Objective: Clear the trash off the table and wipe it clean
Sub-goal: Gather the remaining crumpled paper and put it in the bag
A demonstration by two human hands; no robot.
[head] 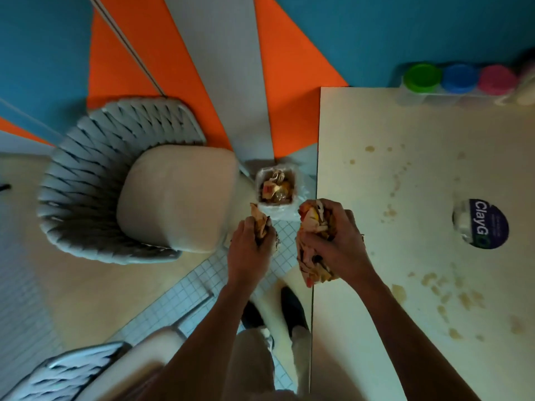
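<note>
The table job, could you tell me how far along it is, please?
Some trash already lies in the bin. Both the left hand and right hand grip crumpled wrappers near it. Brown stains remain on the table, so wiping is left.

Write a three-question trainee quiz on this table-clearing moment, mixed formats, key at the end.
1. True or false: both hands hold crumpled trash.
2. Where is the bin? A) on the table B) on the floor beside the table's edge C) on the chair
3. Fill in: the table still shows brownish ____.

Key: 1 true: left hand and right hand each grip wrappers. 2 B. 3 stains.
</note>
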